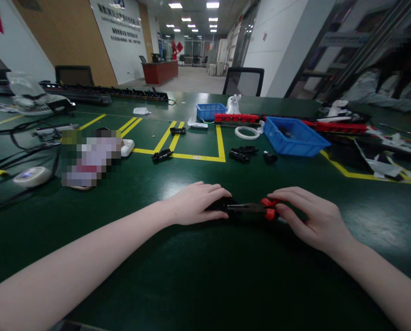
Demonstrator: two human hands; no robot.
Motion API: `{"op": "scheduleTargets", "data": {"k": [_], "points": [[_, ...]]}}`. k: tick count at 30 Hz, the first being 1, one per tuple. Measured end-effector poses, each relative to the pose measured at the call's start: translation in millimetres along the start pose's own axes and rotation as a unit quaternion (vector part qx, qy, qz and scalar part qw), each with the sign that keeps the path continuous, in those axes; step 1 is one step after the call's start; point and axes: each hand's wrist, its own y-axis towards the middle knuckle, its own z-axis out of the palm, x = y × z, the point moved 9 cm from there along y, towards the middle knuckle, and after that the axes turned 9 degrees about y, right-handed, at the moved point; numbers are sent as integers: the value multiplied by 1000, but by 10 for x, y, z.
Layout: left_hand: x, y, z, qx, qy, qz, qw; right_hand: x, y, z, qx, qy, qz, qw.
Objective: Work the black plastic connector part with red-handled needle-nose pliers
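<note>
My left hand (202, 202) is wrapped round a black part (222, 203), its thumb and fingers pressing on the sides. Dark metal rods or blades (247, 208) run rightward from that part to a red piece (269, 209). Thumb and fingertips of my right hand (309, 216) pinch this red piece at its right side. Both hands are low over the green table (185, 266). Just beyond them lie several small black parts (240, 154) and a short black cylinder (270, 157).
Blue bins (295, 138) and red strips (236, 118) stand farther back. A white ring (247, 133) lies before them. At left are a blurred-out phone (93, 158), a white oval device (32, 176) and cables. Another person's sleeve (374, 92) rests at the far right.
</note>
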Motion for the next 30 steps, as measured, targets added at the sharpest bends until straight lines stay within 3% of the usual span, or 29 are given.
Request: {"op": "scheduleTargets", "data": {"k": [30], "points": [[2, 2, -5, 2, -7, 0, 1000, -65, -10, 8, -6, 21, 33, 999]]}}
